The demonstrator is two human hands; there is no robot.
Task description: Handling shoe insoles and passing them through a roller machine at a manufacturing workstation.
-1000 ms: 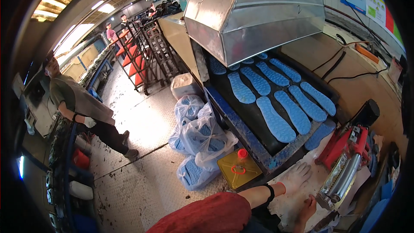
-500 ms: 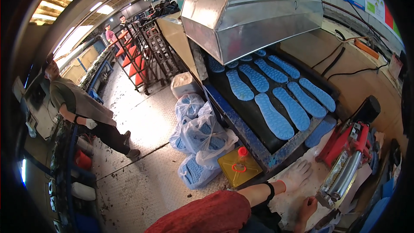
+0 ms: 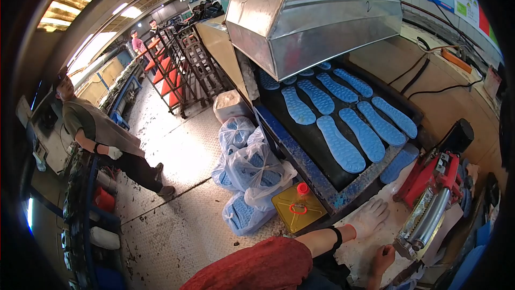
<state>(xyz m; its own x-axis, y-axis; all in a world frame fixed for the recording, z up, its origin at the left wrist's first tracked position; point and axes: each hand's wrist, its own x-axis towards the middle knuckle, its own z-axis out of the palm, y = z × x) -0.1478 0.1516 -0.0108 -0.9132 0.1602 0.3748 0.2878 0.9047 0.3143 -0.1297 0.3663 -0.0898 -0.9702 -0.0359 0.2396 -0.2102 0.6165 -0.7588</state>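
Note:
My left hand point(image 3: 370, 219), in a pale thin glove with a black band at the wrist, lies flat with its fingers stretched on the whitish worktable point(image 3: 351, 255). My right hand point(image 3: 383, 258) rests nearer to me with curled fingers; what they hold, if anything, is hidden. Beside it stands a red roller machine point(image 3: 429, 204) with a shiny metal roller. Past my left hand, several blue insoles point(image 3: 340, 144) with a bumpy surface lie in rows on a dark conveyor belt point(image 3: 308, 150). One more blue insole point(image 3: 399, 163) sits by the belt's right edge.
A metal hood point(image 3: 316, 21) covers the belt's far end. Left of the belt are clear bags of blue pieces point(image 3: 252, 174), a box point(image 3: 230, 106) and a yellow can with red cap point(image 3: 298, 209). A person point(image 3: 102, 129) stands at left; racks point(image 3: 182, 70) stand farther back.
The view has shifted very slightly. My hands and the insoles stay where they were.

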